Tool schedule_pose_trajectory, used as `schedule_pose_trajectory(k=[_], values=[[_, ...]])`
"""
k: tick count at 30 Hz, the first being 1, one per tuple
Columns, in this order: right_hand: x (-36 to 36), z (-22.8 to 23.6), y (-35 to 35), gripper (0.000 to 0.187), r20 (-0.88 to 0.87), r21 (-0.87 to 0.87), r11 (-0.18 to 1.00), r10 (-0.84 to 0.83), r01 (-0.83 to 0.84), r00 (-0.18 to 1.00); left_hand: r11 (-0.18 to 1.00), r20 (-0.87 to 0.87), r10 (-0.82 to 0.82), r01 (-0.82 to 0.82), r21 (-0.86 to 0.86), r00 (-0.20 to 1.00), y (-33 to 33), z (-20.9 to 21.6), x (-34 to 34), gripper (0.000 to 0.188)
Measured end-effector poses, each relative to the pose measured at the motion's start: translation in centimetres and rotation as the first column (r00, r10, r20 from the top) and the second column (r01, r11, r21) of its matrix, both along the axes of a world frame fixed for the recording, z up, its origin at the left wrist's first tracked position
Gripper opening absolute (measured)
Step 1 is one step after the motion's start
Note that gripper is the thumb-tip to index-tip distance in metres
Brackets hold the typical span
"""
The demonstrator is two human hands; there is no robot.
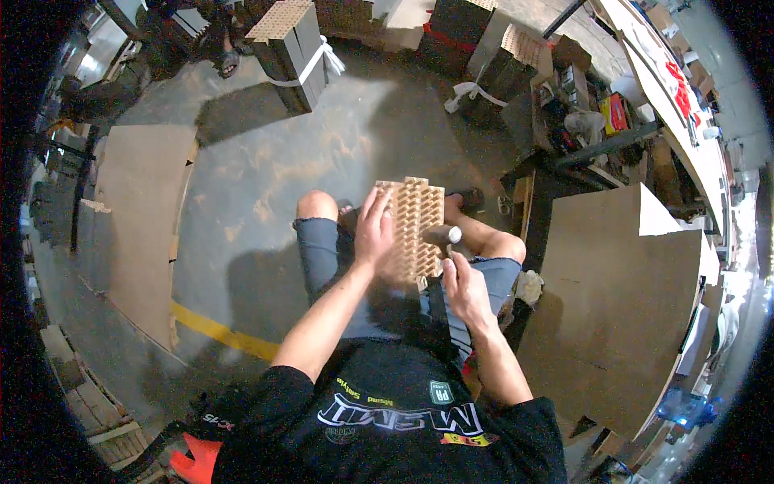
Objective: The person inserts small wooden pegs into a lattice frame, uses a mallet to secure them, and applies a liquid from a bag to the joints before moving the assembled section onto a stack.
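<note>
Between my bent knees stands a tan block (413,211) made of several strips side by side, with rows of small bumps or cells across its face. The middle strip sticks up a little past its neighbours. My left hand (375,234) lies against the block's left side, fingers stretched upward along it; its lower edge is smeared by motion. Closed round a short handle, my right hand (466,288) holds a hammer (442,235) with a dark head and a pale, rounded end. The hammer head is over the block's right part; whether it touches cannot be told.
Strapped stacks (294,60) with similar tan tops stand on the floor ahead, with another stack (508,68) farther right. Large cardboard sheets lie at left (141,218) and right (609,298). A cluttered shelf (605,145) runs along the right. Part of another person's foot (230,63) shows at top left.
</note>
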State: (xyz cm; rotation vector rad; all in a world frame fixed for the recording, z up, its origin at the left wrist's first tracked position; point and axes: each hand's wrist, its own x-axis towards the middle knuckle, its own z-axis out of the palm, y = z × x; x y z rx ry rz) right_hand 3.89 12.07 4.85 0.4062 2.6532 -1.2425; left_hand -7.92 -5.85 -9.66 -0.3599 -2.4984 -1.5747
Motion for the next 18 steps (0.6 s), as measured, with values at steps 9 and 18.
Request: schedule_pose_trajectory(k=[9, 18], values=[[-1.5, -0.6, -2.0, 0.033, 0.181, 0.190, 0.975, 0.084, -0.119, 0.980, 1.000, 0.123, 0.026, -0.025, -0.012, 0.992, 0.4, 1.9, 0.6, 0.044], [-1.7, -2.1, -1.7, 0.034, 0.193, 0.236, 0.938, 0.209, -0.252, 0.959, 0.999, 0.097, 0.030, -0.033, 0.027, 0.995, 0.4, 1.9, 0.6, 0.045]])
